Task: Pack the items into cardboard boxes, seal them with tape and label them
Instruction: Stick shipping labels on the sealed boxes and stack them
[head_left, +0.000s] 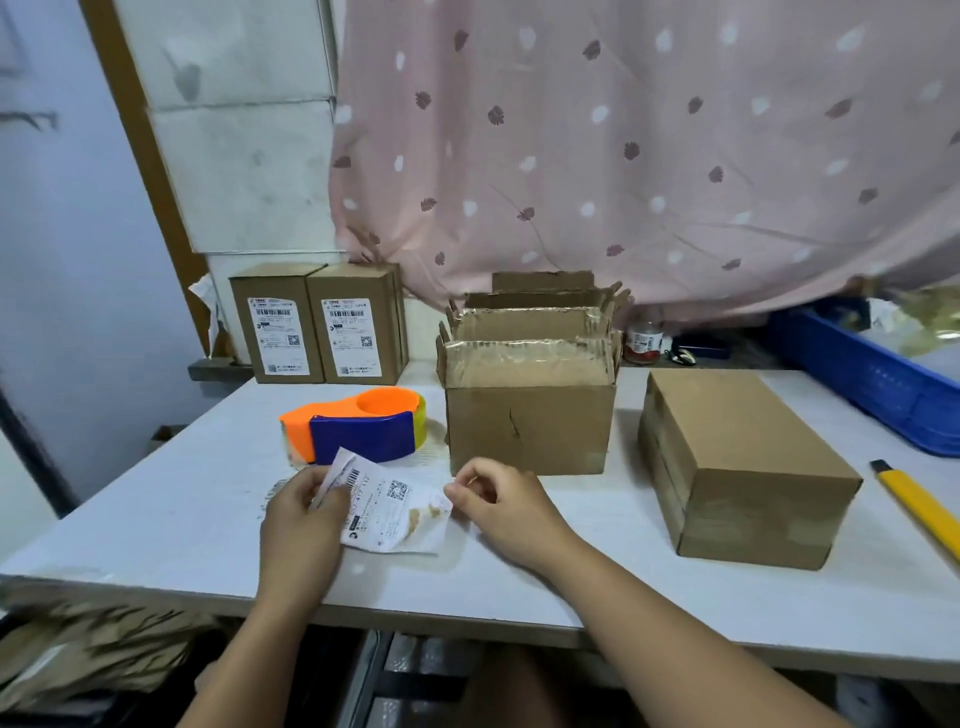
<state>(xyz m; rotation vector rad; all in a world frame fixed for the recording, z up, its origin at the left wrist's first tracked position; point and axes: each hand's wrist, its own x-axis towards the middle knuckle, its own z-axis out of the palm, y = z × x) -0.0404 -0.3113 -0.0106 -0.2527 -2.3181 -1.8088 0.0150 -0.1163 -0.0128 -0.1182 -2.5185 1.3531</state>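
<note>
The left hand's (304, 512) grip is closed on the left end of a crumpled white paper shipping label (395, 512) printed with a barcode and a QR code: the fingers curl round its edge and fold it upward. The right hand's (501, 506) grip is a fine pinch, thumb against curled fingers, at the label's right corner. Whether it has hold of the label itself or of a backing layer is too small to tell. The label hangs just above the white tabletop (156, 519), near its front edge, with brown patches on its right part.

Just behind the label lies an orange and blue plastic tape dispenser (358, 428). Beside it to the right stands a brown cardboard box with raised flaps (527, 428), the first of a row running back toward a pink spotted curtain (623, 156). Further right sits a closed, unlabelled brown cardboard box (743, 457), with a yellow utility knife (917, 506) beyond it and a blue plastic crate (872, 374) behind. At the back left stand two brown boxes already bearing labels (317, 325).

The step in hand looks like labelling: the label is being readied between both hands. Next it probably needs flattening and, if a backing remains, peeling. Then it has to be carried to the closed box on the right and pressed flat on a bare face. The creases could leave it poorly stuck.
</note>
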